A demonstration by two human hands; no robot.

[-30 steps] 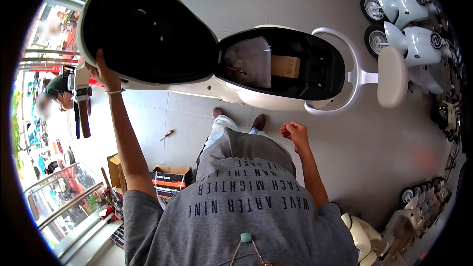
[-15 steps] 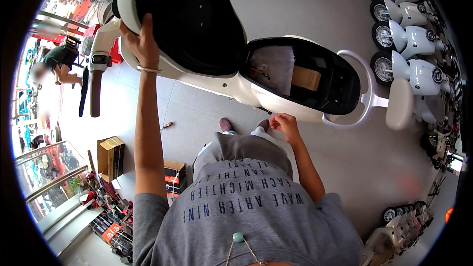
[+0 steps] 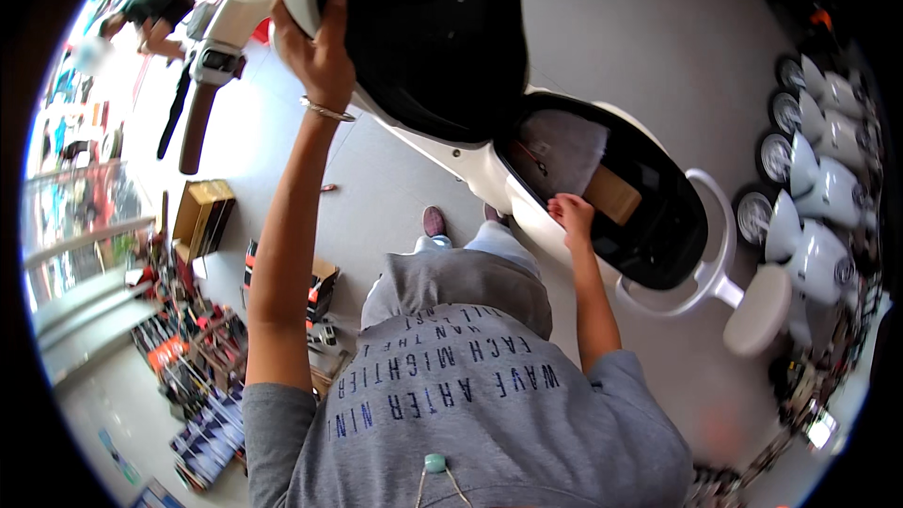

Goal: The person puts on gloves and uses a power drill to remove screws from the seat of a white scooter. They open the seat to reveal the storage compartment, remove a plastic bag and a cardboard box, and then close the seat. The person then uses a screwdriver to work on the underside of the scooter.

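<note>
My left hand (image 3: 323,64) grips the edge of the scooter's raised seat (image 3: 428,38), its thumb lying against the black underside. The scooter's body (image 3: 442,158) is white. My right hand (image 3: 572,216) is over the near rim of the open storage compartment (image 3: 670,259), fingers curled together; whatever they may hold is hidden. Inside the compartment lie a clear plastic bag (image 3: 572,143) and a brown cardboard box (image 3: 613,196), the box just beyond my right fingertips. A small red and black item shows by the bag.
A handlebar grip (image 3: 196,127) juts out at the left. The white rear rail (image 3: 722,249) carries a pale backrest (image 3: 758,310). Parked white scooters (image 3: 823,188) line the right. Open cartons (image 3: 202,216) and tools stand at lower left. Another person (image 3: 155,14) bends at far left.
My right hand has risen from beside the scooter to the compartment's near rim. My left hand stays on the raised seat. The whole view has turned, so the scooter appears more slanted.
</note>
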